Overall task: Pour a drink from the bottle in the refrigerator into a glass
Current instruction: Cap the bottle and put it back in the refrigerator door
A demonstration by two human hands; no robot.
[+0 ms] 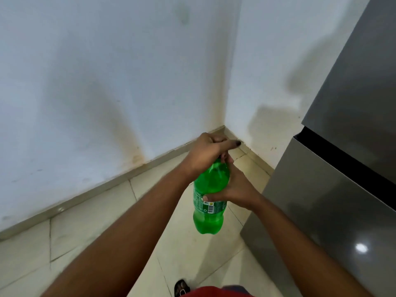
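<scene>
Hands hold a green bottle [211,197] up in the air in the head view, just left of the grey refrigerator [334,168]. The bottle stands almost upright, with its bottom hanging above the pale floor tiles [90,221] and not touching them. It has a green label with a small barcode around its middle.

The left hand [209,153] sits on top of the bottle. Its fingers [232,144] are curled tight over the top, so the cap is hidden and I cannot tell if it is on. One finger with a dark nail points out toward the refrigerator.

The right hand [237,190] is wrapped around the bottle's body, on the side nearest the refrigerator. Its fingers go behind the bottle and its thumb [211,198] presses on the front, just above the label.

Both bare arms reach in from the bottom of the picture and meet at the bottle.

The refrigerator doors are shut, with a dark gap between the upper door and the lower door. A bright spot of light shines low on the lower door.

Behind the bottle, two white walls [107,71] meet in a corner. There are brown marks low on the wall left of the bottle.

Below the bottle, at the bottom edge, a bit of red cloth [216,292] and a dark shoe [182,287] show.
</scene>
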